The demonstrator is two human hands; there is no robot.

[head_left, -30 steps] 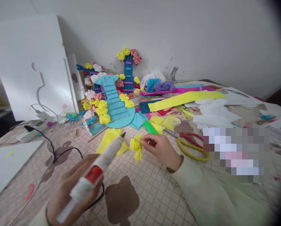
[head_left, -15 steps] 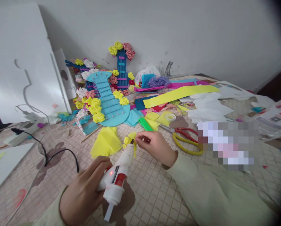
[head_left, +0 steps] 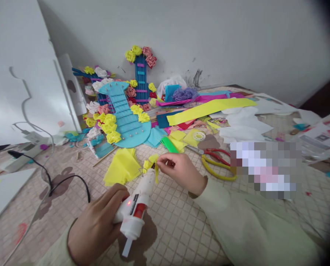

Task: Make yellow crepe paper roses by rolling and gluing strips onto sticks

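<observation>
My left hand (head_left: 97, 221) is wrapped round the grip of a white hot glue gun (head_left: 137, 207), with a glue stick poking from its rear and a red light glowing on its side. The gun's dark nozzle touches or nearly touches a small crumpled yellow crepe paper flower (head_left: 147, 165). My right hand (head_left: 178, 170) is closed in a pinch at the flower's right edge; its fingertips partly hide the paper. Just left of it lies a pile of yellow crepe paper sheets (head_left: 120, 168). A green-handled tool (head_left: 169, 145) lies beyond my right hand.
Scissors (head_left: 219, 162) with red and yellow handles lie right of my right hand. A light-blue stringed board (head_left: 123, 118) with yellow paper flowers stands behind. A power strip (head_left: 25, 155) and black cable (head_left: 71, 177) are at left. Coloured paper strips (head_left: 209, 111) cover the back.
The whole view has shifted slightly. The glue gun and both hands hold nearly the same position, with the nozzle still at the yellow paper flower.
</observation>
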